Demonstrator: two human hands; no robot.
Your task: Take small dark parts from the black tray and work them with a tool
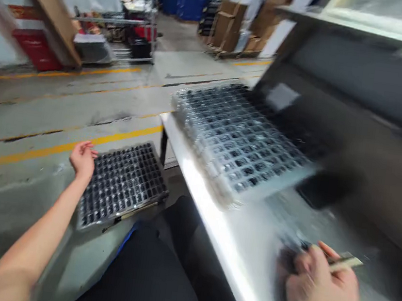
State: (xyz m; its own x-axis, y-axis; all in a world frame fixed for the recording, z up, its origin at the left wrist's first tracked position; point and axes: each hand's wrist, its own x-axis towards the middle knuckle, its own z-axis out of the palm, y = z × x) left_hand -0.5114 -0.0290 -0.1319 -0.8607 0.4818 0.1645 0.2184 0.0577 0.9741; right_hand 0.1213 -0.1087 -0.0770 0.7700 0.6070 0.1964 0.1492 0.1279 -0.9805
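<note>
My left hand is at the left edge of a low clear plastic tray filled with small dark parts in a grid. Its fingers are loosely bent and a little apart, with nothing visible in them. Over the metal bench, my right hand is closed around a thin pale strip-like tool, blurred by motion. A small dark piece shows by its fingertips; I cannot make out what it is. Beyond that hand, a stack of clear trays with dark parts rests on the bench.
A dark flat object lies beside the stacked trays, under a dark back panel. The low tray sits below bench height at my left. A metal rack, a red bin and cardboard boxes stand across the floor.
</note>
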